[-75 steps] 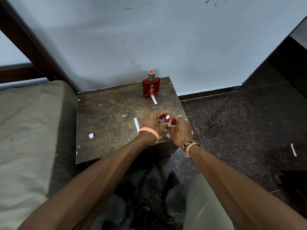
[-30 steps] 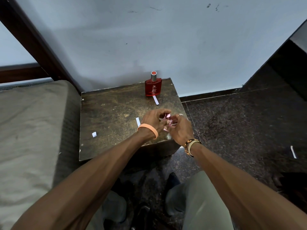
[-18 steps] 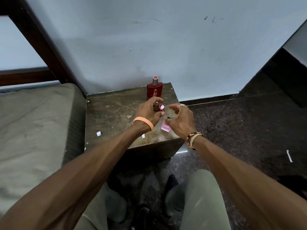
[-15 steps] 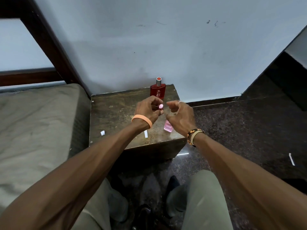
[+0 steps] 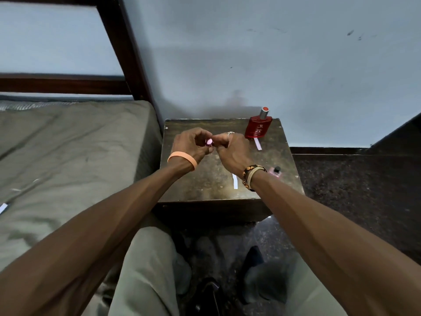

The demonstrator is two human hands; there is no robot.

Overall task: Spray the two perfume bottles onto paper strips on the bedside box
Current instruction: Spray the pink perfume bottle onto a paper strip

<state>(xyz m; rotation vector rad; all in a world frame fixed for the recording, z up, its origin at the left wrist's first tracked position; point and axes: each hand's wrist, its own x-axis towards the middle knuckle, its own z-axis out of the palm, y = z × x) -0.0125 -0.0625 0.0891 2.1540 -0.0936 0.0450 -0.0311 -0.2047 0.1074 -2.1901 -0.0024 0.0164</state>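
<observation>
My left hand point(image 5: 193, 142) pinches a small pink cap point(image 5: 209, 141) above the back left of the dark bedside box point(image 5: 205, 179). My right hand point(image 5: 230, 149) meets it there, its curled fingertips against the same cap. The uncapped pink perfume bottle point(image 5: 275, 172) stands at the box's right edge, partly hidden behind my right wrist. At the back right corner stands the red perfume bottle point(image 5: 258, 127), with a white paper strip point(image 5: 257, 143) just in front of it. Another strip point(image 5: 235, 181) lies near the front edge.
A bed with an olive mattress point(image 5: 68, 156) fills the left, with a scrap of paper point(image 5: 3, 207) on it. The dark wooden bed frame point(image 5: 127, 53) rises behind. Dark speckled floor point(image 5: 353, 190) lies to the right, under a dark ledge point(image 5: 401, 131).
The pink bottle has been set down uncapped at the box's right edge. Both hands have moved left and together around the cap. The camera has swung left.
</observation>
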